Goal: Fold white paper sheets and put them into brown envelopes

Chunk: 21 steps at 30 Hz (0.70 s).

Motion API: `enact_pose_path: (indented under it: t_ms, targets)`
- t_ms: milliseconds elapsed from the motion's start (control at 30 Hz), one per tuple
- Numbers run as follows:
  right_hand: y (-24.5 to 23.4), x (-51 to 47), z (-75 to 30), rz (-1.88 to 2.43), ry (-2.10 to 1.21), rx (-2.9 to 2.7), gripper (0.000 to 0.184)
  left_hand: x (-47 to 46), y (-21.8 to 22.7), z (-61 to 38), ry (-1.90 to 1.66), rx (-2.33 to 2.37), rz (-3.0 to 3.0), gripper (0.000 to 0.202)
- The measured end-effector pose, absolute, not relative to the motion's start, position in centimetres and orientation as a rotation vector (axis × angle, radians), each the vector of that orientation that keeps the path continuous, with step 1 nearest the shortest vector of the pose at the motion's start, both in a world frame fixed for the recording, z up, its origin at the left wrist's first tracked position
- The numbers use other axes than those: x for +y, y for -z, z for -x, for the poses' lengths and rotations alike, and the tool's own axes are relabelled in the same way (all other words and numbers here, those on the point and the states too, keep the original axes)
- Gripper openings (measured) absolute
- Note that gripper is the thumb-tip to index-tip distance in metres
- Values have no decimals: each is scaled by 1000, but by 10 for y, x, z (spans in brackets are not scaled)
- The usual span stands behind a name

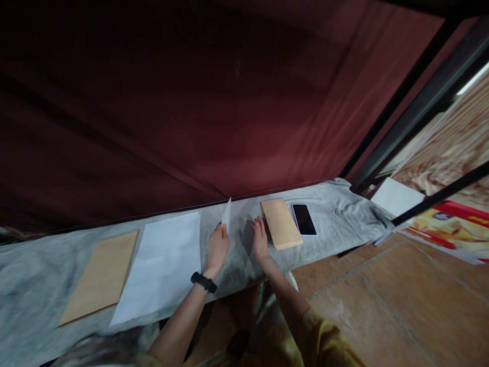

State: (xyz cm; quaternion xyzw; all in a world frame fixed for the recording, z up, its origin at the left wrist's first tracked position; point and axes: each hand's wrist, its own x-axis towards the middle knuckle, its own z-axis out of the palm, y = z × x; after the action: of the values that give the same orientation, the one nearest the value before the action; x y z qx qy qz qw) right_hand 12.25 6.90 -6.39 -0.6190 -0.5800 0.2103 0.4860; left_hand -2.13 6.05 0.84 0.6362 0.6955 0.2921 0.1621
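- My left hand (218, 248) clamps a thin white paper (226, 213) between its fingers, just right of the white sheets (164, 262).
- My right hand (260, 239), fingers loosely apart, is farther right of those sheets, beside the brown envelopes (281, 224).

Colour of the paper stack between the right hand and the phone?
The paper stack is light brown; see the head view.

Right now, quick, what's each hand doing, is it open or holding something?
Left hand: closed, holding a pale paper.
Right hand: open, nothing seen in it, beside the brown envelopes.
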Motion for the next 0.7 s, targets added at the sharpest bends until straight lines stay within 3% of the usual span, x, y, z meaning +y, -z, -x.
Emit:
enact_pose_path:
  t_ms: [133, 267, 400, 500, 700]
  targets:
    - [59, 46, -114, 1324, -938, -1224, 65, 45, -2, 11, -1397, 1406, -941, 40]
    - [54, 32, -106, 1162, -1283, -998, 54, 32, 14, -2, -1374, 1290, -703, 30]
    - [55, 35, -116, 1251, -1218, -951, 37, 28, 22, 12, -1343, 1386, -652, 17]
    - [57, 39, -127, 1348, -1178, -1012, 28, 31, 22, 36, -1361, 1495, -651, 23]
    - [58, 47, -132, 1529, -963, -1276, 29, 38, 29, 60, -1179, 1673, -919, 29]
